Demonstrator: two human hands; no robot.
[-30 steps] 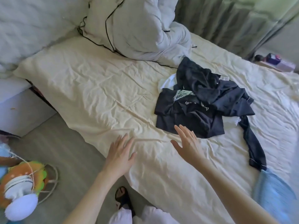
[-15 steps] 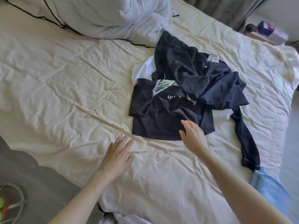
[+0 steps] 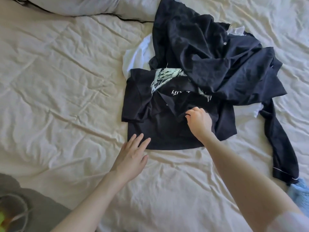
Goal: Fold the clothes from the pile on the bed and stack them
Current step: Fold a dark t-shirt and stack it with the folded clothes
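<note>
Several dark garments sit in a pile (image 3: 209, 64) on the bed (image 3: 66, 81), and our right hand (image 3: 199, 121) already pinches the soft, light black tee (image 3: 150, 118) mid-chest while our left hand (image 3: 132, 156) hovers flat-fingered beside its hem, though we reckon grabbing shoulders beats this floppy middle.

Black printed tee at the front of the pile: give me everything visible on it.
The black printed tee looks like soft, rumpled jersey with a pale green and white graphic plus white lettering, partly hidden. It lies roughly flat on the cream sheet, its far part covered by dark navy clothes. The right hand pinches a fold near its middle; the left hand, fingers straight, sits at its near hem.
</note>
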